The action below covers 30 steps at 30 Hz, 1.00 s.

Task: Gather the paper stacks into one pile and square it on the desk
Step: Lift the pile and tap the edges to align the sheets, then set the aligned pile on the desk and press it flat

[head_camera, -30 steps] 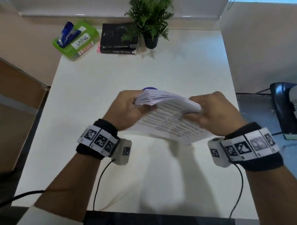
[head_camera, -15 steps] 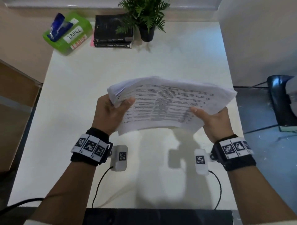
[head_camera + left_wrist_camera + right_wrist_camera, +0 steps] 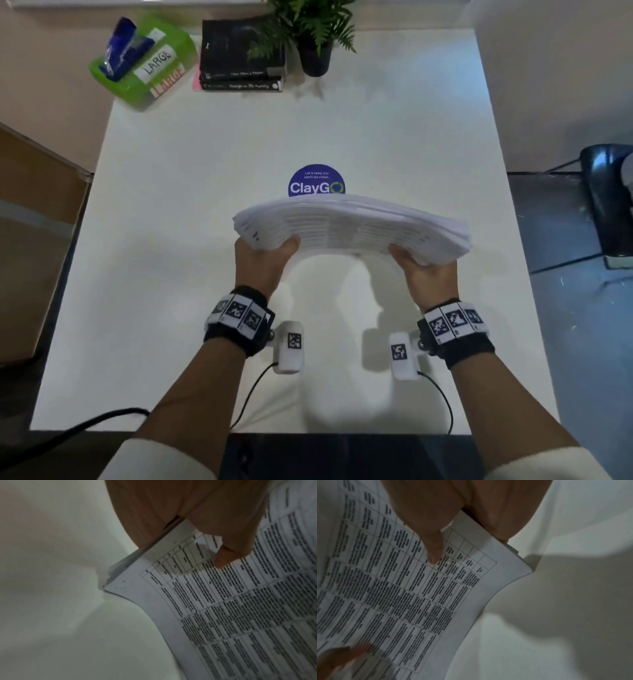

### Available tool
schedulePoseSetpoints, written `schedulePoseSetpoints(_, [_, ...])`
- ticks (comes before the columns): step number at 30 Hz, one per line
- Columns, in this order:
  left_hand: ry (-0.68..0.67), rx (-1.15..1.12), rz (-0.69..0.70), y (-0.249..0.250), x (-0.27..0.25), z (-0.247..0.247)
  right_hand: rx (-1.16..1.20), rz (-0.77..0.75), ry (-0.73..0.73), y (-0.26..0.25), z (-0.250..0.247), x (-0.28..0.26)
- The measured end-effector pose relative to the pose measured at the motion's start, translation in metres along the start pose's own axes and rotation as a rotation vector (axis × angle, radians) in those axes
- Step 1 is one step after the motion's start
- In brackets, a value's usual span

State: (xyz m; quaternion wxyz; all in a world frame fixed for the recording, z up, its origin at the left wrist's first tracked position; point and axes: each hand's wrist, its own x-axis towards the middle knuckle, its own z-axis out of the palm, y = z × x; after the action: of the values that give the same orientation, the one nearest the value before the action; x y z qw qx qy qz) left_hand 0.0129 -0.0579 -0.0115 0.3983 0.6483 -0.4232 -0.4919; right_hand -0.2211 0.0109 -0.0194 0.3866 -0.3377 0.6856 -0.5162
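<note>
Paper pile [image 3: 352,219] sits in our two hands above the middle of the white desk [image 3: 171,240], held flat and raised off the surface, its near long edge facing us and its middle bowed slightly upward between the grips. Sheet edges along that near side are fanned and uneven, so we see layered margins, not one clean face. From the wrist views we see the sheet our thumbs lie on, printed with a ruled table of dense text [image 3: 240,601].

Our left hand [image 3: 262,263] pinches the pile's left end, thumb [image 3: 228,550] pressed on the printed sheet and fingers hidden on the pile's other side. Our right hand [image 3: 428,277] pinches the right end the same way, thumb [image 3: 433,545] lying across the table grid near the corner. In the right wrist view the left thumb tip shows blurred at the lower left.

Just beyond the pile, a round blue ClayGo sticker [image 3: 317,183] lies on the desk, its near edge covered by the paper. At the far edge stand a potted fern [image 3: 313,37], a stack of black books [image 3: 241,56] beside it, and a green glove box [image 3: 144,63] labelled LARGE at the far left corner. Wrist bands with printed markers [image 3: 239,313] circle both forearms.
</note>
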Motion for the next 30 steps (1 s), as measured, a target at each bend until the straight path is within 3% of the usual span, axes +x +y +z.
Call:
schedulePoseSetpoints(6, [-0.119, 0.248, -0.049, 0.03, 0.042, 0.0, -0.087, 0.207, -0.038, -0.016, -0.001, 0.008])
schedulePoseSetpoints(8, [-0.093, 0.389, -0.005, 0.041, 0.054, 0.005, -0.017, 0.387, -0.029, -0.017, 0.005, 0.005])
schedulePoseSetpoints(10, [-0.027, 0.605, 0.057, 0.048, 0.059, 0.013, 0.094, 0.673, 0.023, -0.006, 0.016, 0.0])
schedulePoseSetpoints(12, [-0.001, 0.778, 0.045, 0.042, 0.058, 0.018, 0.205, 0.871, 0.066, 0.008, 0.032, -0.012])
schedulePoseSetpoints(17, [-0.207, 0.675, -0.328, -0.003, 0.026, 0.023, 0.24, 1.075, 0.228, 0.057, 0.074, -0.046])
schedulePoseSetpoints(19, [-0.222, 0.647, -0.395, -0.016, 0.012, 0.023, 0.299, 1.071, 0.242, 0.056, 0.089, -0.057])
schedulePoseSetpoints(23, [-0.188, 0.634, -0.365, -0.022, 0.006, 0.023, 0.559, 1.101, 0.144, 0.038, 0.101, -0.075])
schedulePoseSetpoints(28, [-0.2, 0.647, -0.327, -0.018, 0.015, 0.016, 0.562, 0.881, 0.27, 0.043, 0.062, -0.058])
schedulePoseSetpoints(30, [-0.202, 0.66, -0.313, -0.015, 0.018, 0.013, 0.431, 0.776, 0.311, 0.046, 0.042, -0.044])
